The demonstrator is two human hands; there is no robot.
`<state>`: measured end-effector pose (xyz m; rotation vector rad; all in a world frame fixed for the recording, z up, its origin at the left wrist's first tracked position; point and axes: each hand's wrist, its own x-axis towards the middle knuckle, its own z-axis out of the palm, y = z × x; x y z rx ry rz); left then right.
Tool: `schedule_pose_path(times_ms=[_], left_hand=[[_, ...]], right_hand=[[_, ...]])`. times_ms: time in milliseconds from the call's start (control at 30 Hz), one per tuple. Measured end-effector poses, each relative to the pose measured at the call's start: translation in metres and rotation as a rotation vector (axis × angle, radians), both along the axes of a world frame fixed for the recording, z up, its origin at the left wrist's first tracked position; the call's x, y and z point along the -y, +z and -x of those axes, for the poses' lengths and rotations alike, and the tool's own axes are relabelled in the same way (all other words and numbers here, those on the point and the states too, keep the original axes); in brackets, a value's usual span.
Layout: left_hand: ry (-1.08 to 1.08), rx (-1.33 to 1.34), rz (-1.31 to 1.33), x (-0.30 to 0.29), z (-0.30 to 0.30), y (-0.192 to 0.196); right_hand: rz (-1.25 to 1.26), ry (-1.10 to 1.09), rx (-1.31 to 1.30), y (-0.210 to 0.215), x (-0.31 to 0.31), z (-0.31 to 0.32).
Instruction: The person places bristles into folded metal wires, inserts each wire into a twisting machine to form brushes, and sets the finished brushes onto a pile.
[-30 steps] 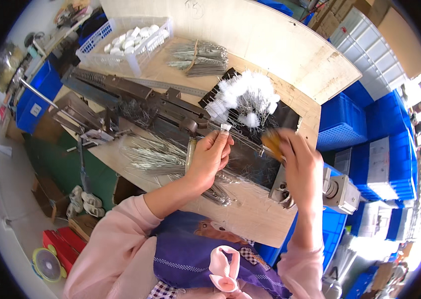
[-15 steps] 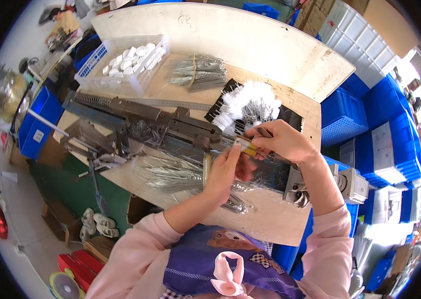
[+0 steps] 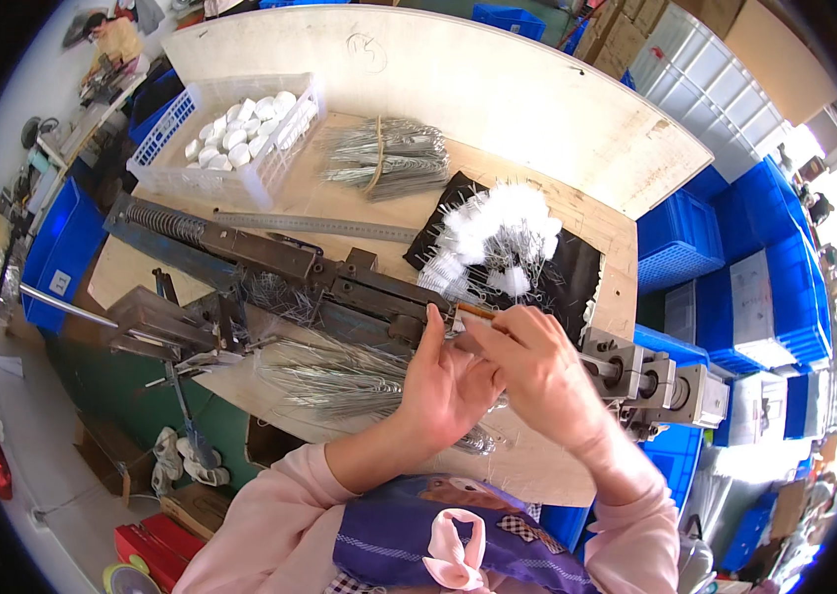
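My left hand (image 3: 448, 391) is palm up beside the end of the metal bench machine (image 3: 339, 282). Its thumb stands up, apart from its loosely bent fingers, and I make out nothing in its grip. My right hand (image 3: 542, 371) reaches over its fingertips. The right thumb and fingers are pressed together, and what they hold is mostly hidden. Just beyond them a small white piece with an orange-yellow strip (image 3: 475, 311) shows at the machine's end. Behind the hands, white pieces with thin wires (image 3: 503, 233) lie heaped on a black sheet (image 3: 577, 262).
A bundle of thin metal wires (image 3: 387, 158) lies at the back, near a clear bin (image 3: 230, 183) of white caps. Loose wires (image 3: 329, 371) lie left of my hands. A steel ruler (image 3: 329, 227) runs behind the machine. Blue crates (image 3: 681, 243) stand right of the table.
My left hand has turned palm up, its thumb parting from the small white piece. My right hand has come down and left, over the left fingers. The view has shifted slightly.
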<state>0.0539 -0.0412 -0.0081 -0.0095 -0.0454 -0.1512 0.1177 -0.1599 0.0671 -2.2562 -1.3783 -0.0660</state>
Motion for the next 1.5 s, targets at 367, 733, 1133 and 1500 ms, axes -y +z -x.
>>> schedule_pose_path(times_ms=[367,733,1133,1500], left_hand=[[0.148,-0.187,-0.174,-0.002,0.005,0.013],[0.087,-0.085,-0.178,-0.004,0.007,0.012],[0.074,-0.170,-0.240,-0.018,0.015,0.025],[0.167,-0.388,-0.539,0.010,0.016,-0.001]], right_hand=[[-0.041,-0.062,-0.076,0.002,0.003,-0.039],[-0.056,0.029,0.153,0.003,-0.006,-0.009],[0.286,-0.152,0.213,0.012,-0.013,0.012],[0.072,-0.141,-0.324,-0.026,0.063,0.050]])
